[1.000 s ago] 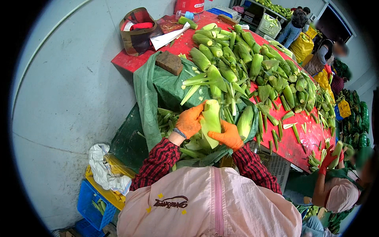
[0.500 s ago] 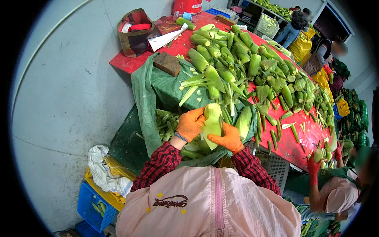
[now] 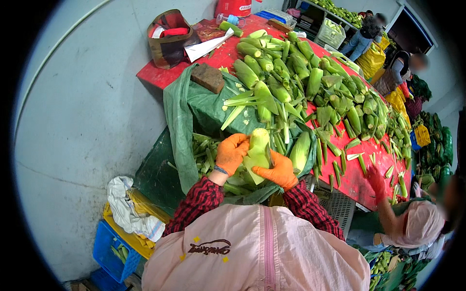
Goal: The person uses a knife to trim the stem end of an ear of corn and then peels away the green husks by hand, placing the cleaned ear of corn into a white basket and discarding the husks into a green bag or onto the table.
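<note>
An ear of corn [image 3: 259, 139] with pale green husk stands upright between my hands, its cut end upward. My left hand [image 3: 232, 154], in an orange glove, is closed round the ear's left side. My right hand [image 3: 277, 171], gloved the same, pinches a loose husk leaf [image 3: 258, 162] on the front of that ear. Below is a green sack [image 3: 177, 116], spread open, with stripped husks [image 3: 206, 153] inside. Another unpeeled ear [image 3: 300, 150] lies just right of my right hand.
A red table [image 3: 347, 177] bears a large heap of corn ears [image 3: 296, 68]. A brown block [image 3: 207, 78] rests on the sack's far edge. A dark bag [image 3: 170, 46] stands at the far left. On the right, a co-worker's red-gloved hand [image 3: 376, 182] is over the table.
Both my hands still hold the ear, which sits slightly lower. The husk leaf on its front has shifted a little. The co-worker at right has lowered the ear and reached onto the table.
</note>
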